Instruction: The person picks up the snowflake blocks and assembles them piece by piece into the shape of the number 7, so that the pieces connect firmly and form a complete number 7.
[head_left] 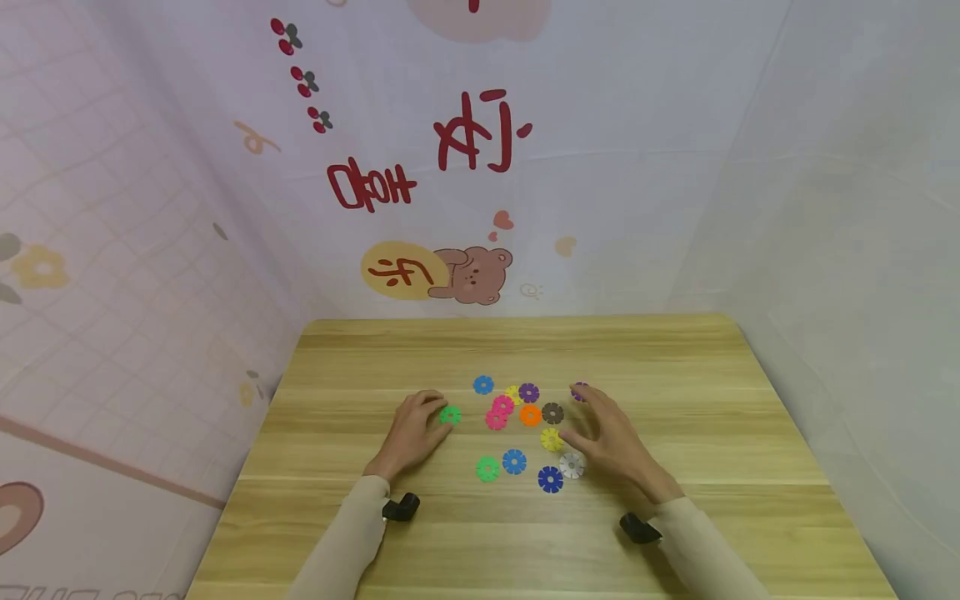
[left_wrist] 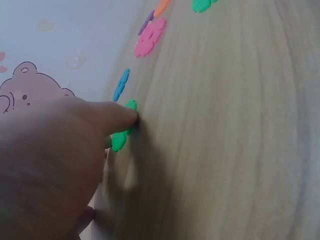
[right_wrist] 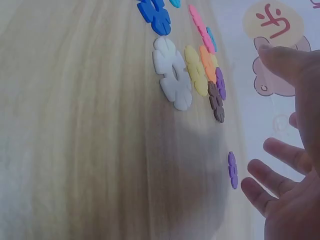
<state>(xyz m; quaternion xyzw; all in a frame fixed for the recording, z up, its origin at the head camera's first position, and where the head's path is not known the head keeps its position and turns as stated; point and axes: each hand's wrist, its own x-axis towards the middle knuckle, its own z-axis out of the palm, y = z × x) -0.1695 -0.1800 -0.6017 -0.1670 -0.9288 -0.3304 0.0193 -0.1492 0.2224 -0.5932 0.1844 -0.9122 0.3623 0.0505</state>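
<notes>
- Head view: I see the wooden worktop (head_left: 675, 500) inside pale printed fabric walls (head_left: 150, 250); a bear cartoon (head_left: 472, 275) sits on the back wall.
- Both arms come in from the near edge in light sleeves, each with a black wrist mount.
- Left hand (head_left: 412, 433) lies on the worktop left of the pieces. In the left wrist view a fingertip (left_wrist: 127, 117) presses the green flower disc (head_left: 449, 414) flat against the wood; fingers mostly straight, nothing grasped, grip released.
- Right hand (head_left: 611, 437) hovers over the right side of the cluster, fingers spread and relaxed, grip released, holding nothing. Purple disc (head_left: 579, 391) lies just beyond its fingertips, apart from them in the right wrist view.
- Scatter of flower discs mid-worktop between the hands: white disc (head_left: 572, 465) and yellow disc (head_left: 551, 438) nearest the right hand, dark blue disc (head_left: 550, 479) just beside the white one, brown disc (head_left: 552, 412) and orange disc (head_left: 530, 415) further back.
</notes>
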